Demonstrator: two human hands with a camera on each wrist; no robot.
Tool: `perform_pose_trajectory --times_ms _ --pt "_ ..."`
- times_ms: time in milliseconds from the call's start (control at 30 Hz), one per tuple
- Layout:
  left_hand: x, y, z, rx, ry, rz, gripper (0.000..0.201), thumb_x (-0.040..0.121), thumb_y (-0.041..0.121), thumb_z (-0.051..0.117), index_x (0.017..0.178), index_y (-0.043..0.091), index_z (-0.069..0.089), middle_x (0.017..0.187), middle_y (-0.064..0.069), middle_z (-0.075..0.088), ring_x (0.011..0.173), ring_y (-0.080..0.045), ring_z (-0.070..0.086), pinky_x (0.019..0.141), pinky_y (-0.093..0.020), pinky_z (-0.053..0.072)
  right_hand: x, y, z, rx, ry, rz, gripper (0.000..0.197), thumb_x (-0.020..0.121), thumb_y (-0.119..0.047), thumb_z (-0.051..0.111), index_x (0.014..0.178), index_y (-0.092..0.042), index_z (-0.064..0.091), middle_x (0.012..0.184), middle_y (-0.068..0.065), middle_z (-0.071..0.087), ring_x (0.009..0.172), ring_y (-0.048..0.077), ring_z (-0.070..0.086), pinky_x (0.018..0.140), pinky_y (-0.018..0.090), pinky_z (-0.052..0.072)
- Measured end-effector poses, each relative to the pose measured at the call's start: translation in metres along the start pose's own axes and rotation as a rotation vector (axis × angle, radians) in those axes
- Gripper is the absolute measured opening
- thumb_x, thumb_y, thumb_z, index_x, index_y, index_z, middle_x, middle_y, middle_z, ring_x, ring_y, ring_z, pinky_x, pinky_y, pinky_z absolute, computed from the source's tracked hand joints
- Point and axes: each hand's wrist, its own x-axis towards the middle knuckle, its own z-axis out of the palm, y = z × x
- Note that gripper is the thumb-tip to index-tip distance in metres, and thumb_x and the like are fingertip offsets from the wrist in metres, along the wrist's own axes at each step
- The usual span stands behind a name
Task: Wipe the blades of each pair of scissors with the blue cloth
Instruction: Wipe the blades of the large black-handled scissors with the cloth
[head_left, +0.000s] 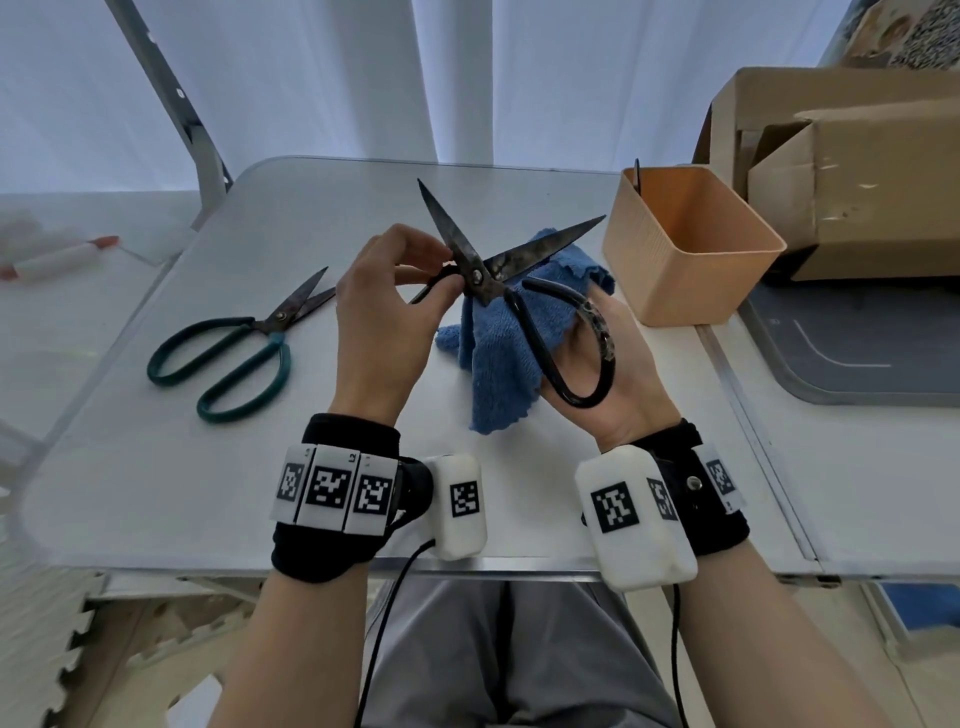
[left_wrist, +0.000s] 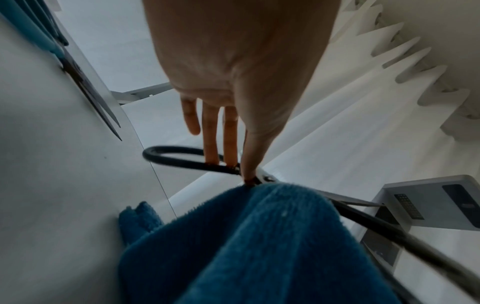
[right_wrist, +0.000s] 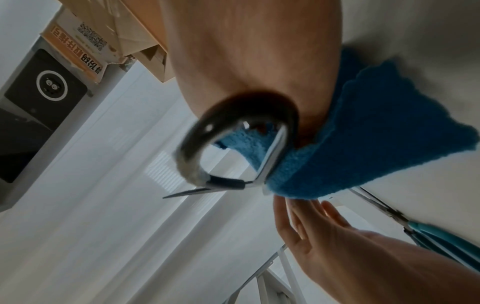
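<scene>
White table (head_left: 156, 493) carried 2 pairs; green-handled scissors (head_left: 228, 353) lay left, tips pointing away-right. I saw black scissors (head_left: 483, 275) held above it, blades spread in a V pointing away. Left hand (head_left: 384, 312) pinched one loop near the pivot; right hand (head_left: 597, 374) cradled blue cloth (head_left: 498, 358) under the other loop, nearer the right blade.

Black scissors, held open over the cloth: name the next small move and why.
Probably draw the blue cloth, draped over the right hand, up along one spread blade of the black scissors. The left hand pinches one handle near the pivot, and both blades look dull and stained.
</scene>
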Motion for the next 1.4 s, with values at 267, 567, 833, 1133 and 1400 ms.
perform_pose_trajectory --times_ms 267,567,833,1133,1400 --pt "-0.007 -0.001 0.01 -0.004 -0.242 -0.005 0.019 0.095 0.025 0.066 0.113 0.024 0.07 0.117 0.005 0.062 0.109 -0.002 0.062 0.092 -0.007 0.045 0.011 0.003 -0.011 -0.016 0.027 0.02 0.045 0.107 -0.035 0.036 0.132 -0.002 0.055 0.13 0.02 0.059 0.119 0.033 0.059 0.111 0.048 0.042" --pt "-0.009 -0.002 0.006 0.045 -0.238 0.014 0.02 0.084 0.019 0.078 0.103 0.026 0.076 0.111 0.008 0.062 0.106 0.0 0.058 0.085 0.002 0.035 0.008 0.004 -0.009 -0.001 0.014 0.087 0.054 0.104 -0.043 0.041 0.147 -0.009 0.041 0.145 0.016 0.043 0.135 0.029 0.041 0.123 0.042 0.023" --pt "-0.007 0.001 0.003 0.237 -0.166 -0.275 0.057 0.068 0.056 0.084 0.095 0.015 0.054 0.092 0.004 0.057 0.082 -0.011 0.053 0.067 -0.021 0.04 0.011 0.011 -0.007 0.046 0.057 0.031 0.038 0.105 -0.033 0.044 0.133 -0.008 0.05 0.13 0.019 0.057 0.13 0.03 0.048 0.119 0.043 0.033" --pt "-0.009 0.003 0.008 -0.165 -0.318 -0.492 0.074 0.066 0.068 0.076 0.121 0.02 0.066 0.092 0.004 0.069 0.072 -0.004 0.065 0.067 -0.021 0.042 0.007 0.01 -0.003 0.087 -0.022 -0.025 0.042 0.103 -0.032 0.046 0.129 0.0 0.053 0.138 0.025 0.052 0.131 0.034 0.049 0.121 0.048 0.027" --pt "-0.008 0.006 0.015 -0.595 -0.193 -0.436 0.046 0.084 0.022 0.078 0.122 0.003 0.061 0.102 -0.008 0.065 0.082 -0.013 0.061 0.068 -0.022 0.045 0.011 0.005 0.001 0.087 0.018 -0.05 0.041 0.106 -0.031 0.04 0.137 -0.004 0.047 0.139 0.021 0.049 0.129 0.032 0.048 0.119 0.046 0.032"
